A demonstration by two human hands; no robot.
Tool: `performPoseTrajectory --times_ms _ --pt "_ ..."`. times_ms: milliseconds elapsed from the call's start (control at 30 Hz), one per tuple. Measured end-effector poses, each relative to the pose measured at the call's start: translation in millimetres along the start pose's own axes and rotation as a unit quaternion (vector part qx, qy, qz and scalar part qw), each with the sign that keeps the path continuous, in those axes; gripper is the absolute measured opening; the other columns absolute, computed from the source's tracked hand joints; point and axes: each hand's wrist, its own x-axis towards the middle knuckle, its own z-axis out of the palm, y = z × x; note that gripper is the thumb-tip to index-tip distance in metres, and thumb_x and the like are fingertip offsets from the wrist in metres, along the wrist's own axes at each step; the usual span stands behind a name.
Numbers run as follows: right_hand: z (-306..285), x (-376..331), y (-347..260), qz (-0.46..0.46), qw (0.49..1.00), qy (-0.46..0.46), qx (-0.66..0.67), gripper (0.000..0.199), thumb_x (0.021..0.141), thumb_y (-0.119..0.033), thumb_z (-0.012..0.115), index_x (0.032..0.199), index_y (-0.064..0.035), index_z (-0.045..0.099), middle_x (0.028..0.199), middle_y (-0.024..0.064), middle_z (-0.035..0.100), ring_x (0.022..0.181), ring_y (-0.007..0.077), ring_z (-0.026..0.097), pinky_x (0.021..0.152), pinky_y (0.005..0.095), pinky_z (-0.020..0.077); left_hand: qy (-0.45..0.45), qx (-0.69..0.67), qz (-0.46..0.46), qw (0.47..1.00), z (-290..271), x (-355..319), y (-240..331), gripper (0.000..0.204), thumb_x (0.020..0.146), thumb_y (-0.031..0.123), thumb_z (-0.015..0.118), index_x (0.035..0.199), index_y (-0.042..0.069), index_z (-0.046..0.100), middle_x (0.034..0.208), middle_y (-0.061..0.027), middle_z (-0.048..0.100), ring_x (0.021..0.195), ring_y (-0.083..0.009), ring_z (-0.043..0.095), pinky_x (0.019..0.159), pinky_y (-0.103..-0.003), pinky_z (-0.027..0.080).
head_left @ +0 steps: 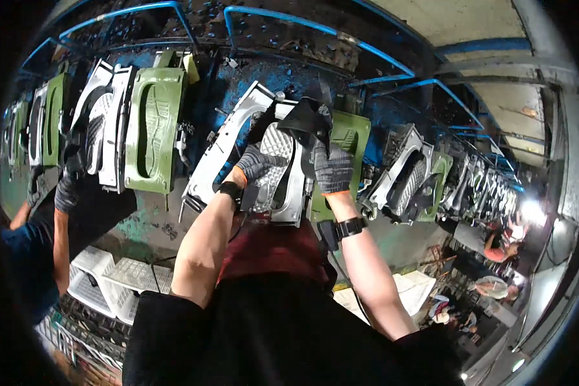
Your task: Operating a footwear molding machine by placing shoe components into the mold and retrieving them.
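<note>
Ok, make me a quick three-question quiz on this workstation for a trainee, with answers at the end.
1. Multiple choice: what colour is the plate just left of the white frame in front of the person?
a) red
b) green
c) yellow

2. True or false: the person's gloved left hand is on the silver sole-shaped piece.

3. Short answer: which of the person's hands holds the black piece?

Key: 1. b; 2. true; 3. the right hand.
</note>
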Motion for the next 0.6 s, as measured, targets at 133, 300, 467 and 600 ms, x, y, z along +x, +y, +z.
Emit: performPoseTrajectory --times_ms 133,300,467,600 --pt "40 48 -8 -0.061 0.979 -0.17 -0.096 0.064 0.107 -0.053 0.045 0.076 -0.0056 0.075 0.071 0.0218 0.071 0.066 0.0424 0.07 0.063 0.0549 0.0546 0.002 0.018 0.008 1.0 9 -57 32 0.058 0.078 0.023 0.093 0.127 0.002 0.072 0.116 -0.0073 0.078 0.102 -0.017 0.069 0.096 -0.035 0.054" --pt "107 -60 -57 -0.383 0.859 -0.338 -0.016 0.027 0.092 -0.021 0.054 0.094 -0.008 0.077 0.086 0.0198 0.077 0.074 0.0385 0.074 0.065 0.0538 0.0577 -0.072 0.364 0.185 0.91 -23 -103 -91 0.045 0.086 0.008 0.08 0.129 0.003 0.069 0.127 -0.0096 0.074 0.113 -0.0195 0.065 0.101 -0.037 0.051" --pt "126 -83 -39 -0.309 0.673 -0.671 -0.028 0.044 0.085 -0.037 0.067 0.113 -0.0038 0.071 0.118 0.0229 0.066 0.11 0.0371 0.064 0.096 0.0459 0.0495 0.082 0.119 -0.003 0.989 -15 -112 -64 0.043 0.095 0.019 0.069 0.134 0.003 0.065 0.131 -0.0139 0.071 0.117 -0.021 0.063 0.099 -0.035 0.05" --pt "74 -39 -46 -0.115 0.924 -0.36 0.063 0.063 0.096 -0.04 0.06 0.147 -0.003 0.056 0.136 0.0304 0.064 0.128 0.0457 0.06 0.11 0.0516 0.048 0.319 -0.248 -0.084 0.911 12 -71 -33 0.052 0.103 0.031 0.063 0.145 0.0 0.056 0.131 -0.0183 0.067 0.114 -0.0264 0.062 0.098 -0.035 0.052"
